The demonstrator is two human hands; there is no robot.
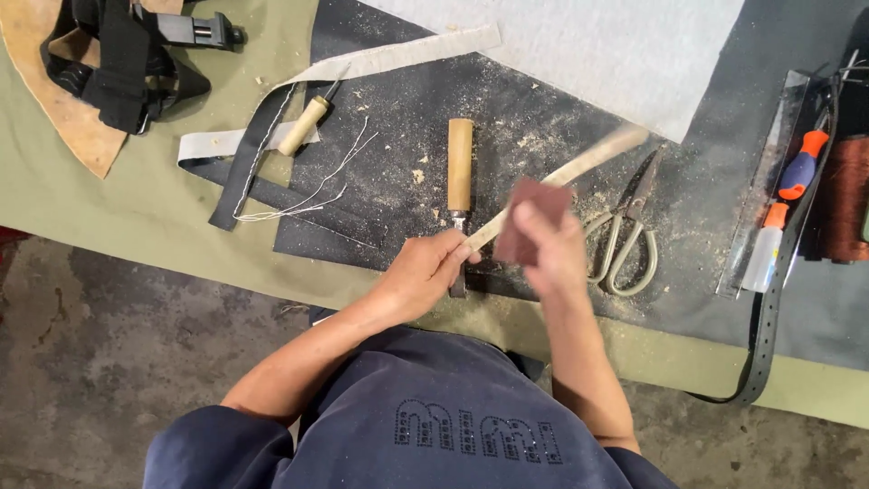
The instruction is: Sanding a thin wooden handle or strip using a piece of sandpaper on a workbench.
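Note:
My left hand (427,270) grips the near end of a pale narrow strip (579,165) that slants up to the right over a dark dusty mat (398,127). My right hand (548,243) holds a small reddish-brown block (532,215), blurred by motion, against the strip close to my left hand. A tool with a wooden handle (460,165) lies upright on the mat just behind my left hand, its metal end partly hidden by my fingers.
Metal scissors (625,237) lie right of my hands. An awl with a wooden handle (306,123) and loose threads sit at left. A black strap bundle (118,54) lies far left. A belt (769,308), small bottle (762,257) and orange-handled tool (802,165) lie right.

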